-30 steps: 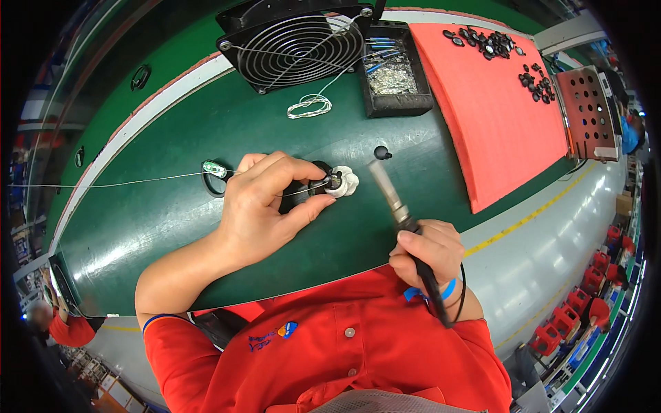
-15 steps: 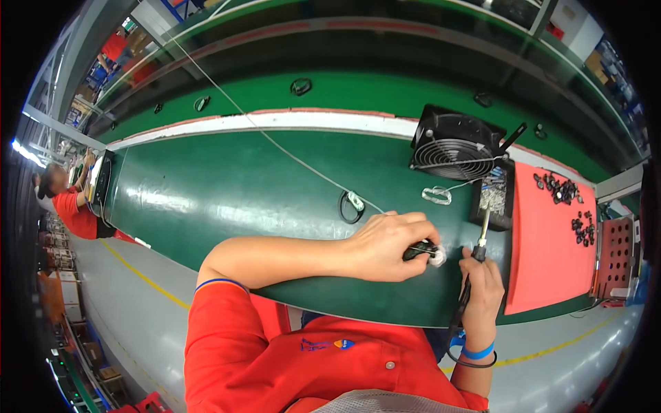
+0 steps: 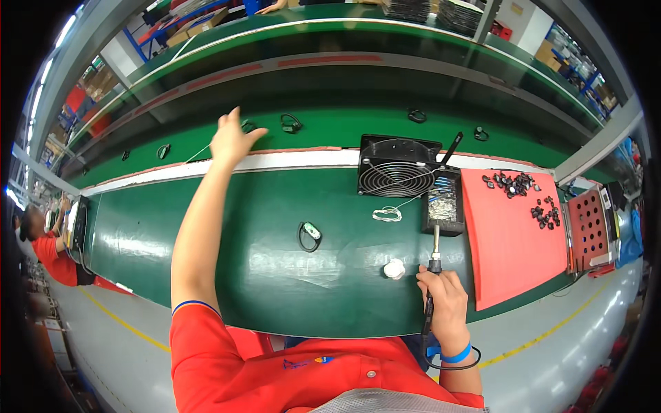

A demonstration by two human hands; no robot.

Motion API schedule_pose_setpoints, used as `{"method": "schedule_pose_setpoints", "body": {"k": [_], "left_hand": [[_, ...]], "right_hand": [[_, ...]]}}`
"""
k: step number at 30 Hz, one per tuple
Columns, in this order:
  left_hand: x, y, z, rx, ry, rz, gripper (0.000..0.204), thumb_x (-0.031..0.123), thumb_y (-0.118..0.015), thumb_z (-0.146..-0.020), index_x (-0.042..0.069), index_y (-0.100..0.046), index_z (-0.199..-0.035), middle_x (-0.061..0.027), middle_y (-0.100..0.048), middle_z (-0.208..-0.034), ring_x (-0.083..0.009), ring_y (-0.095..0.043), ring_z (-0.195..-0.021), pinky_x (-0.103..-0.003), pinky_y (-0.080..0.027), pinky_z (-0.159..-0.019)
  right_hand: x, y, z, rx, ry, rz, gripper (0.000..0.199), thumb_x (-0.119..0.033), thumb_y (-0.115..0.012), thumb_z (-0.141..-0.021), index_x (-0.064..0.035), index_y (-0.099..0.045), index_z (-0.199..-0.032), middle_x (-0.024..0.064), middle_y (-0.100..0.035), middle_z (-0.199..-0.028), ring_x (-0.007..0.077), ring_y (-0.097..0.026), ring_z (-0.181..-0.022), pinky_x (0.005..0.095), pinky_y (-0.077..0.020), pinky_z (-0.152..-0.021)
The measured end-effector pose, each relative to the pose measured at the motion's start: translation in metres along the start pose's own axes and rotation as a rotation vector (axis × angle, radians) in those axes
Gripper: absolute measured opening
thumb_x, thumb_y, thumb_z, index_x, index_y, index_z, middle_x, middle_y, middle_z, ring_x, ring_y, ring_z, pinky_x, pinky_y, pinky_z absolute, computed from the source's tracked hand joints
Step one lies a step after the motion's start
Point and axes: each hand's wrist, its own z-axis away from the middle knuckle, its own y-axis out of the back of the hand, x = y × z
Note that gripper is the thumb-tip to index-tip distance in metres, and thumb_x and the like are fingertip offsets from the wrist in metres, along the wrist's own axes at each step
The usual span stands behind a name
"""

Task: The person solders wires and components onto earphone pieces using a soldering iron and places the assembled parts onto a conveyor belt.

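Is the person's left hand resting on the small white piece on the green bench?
No, the left hand is stretched out open toward the far conveyor, well away from the white piece, which lies beside the right hand.

I saw a long green workbench (image 3: 172, 234) across the middle of the view, and I take it as my landmark. Behind the workbench ran a green conveyor belt (image 3: 344, 127) with a white edge strip, and behind that belt a second raised green line (image 3: 330, 41). Below the workbench the floor (image 3: 110, 344) was grey with a yellow line (image 3: 120, 322) painted on it. At the left end of the workbench sat another person in a red shirt (image 3: 51, 251). Far behind the workbench, blue racks with cardboard boxes (image 3: 175, 17) stood under bright light.
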Motion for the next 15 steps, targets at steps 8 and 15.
{"method": "schedule_pose_setpoints", "body": {"k": [8,15], "left_hand": [[-0.038,-0.009,-0.014,-0.114,0.153,0.161,0.036,0.033,-0.073,-0.071,0.008,-0.066,-0.096,-0.0105,-0.067,-0.086,-0.0256,-0.064,-0.084,-0.036,-0.048,-0.074],[0.003,0.014,0.012,-0.243,0.179,0.774,0.020,0.013,-0.065,-0.077,0.005,-0.056,-0.093,-0.0032,-0.062,-0.085,-0.0093,-0.057,-0.072,-0.022,-0.047,-0.059]], "right_hand": [[0.004,-0.006,0.003,0.058,0.015,0.023,0.031,0.010,-0.068,-0.066,-0.0042,-0.058,-0.092,0.0088,-0.065,-0.082,0.0237,-0.053,-0.063,0.0340,-0.0461,-0.054],[0.003,-0.005,0.004,0.097,-0.022,-0.050,0.031,0.015,-0.061,-0.067,-0.0040,-0.058,-0.091,0.0102,-0.061,-0.077,0.0252,-0.050,-0.060,0.0342,-0.0423,-0.053]]}}
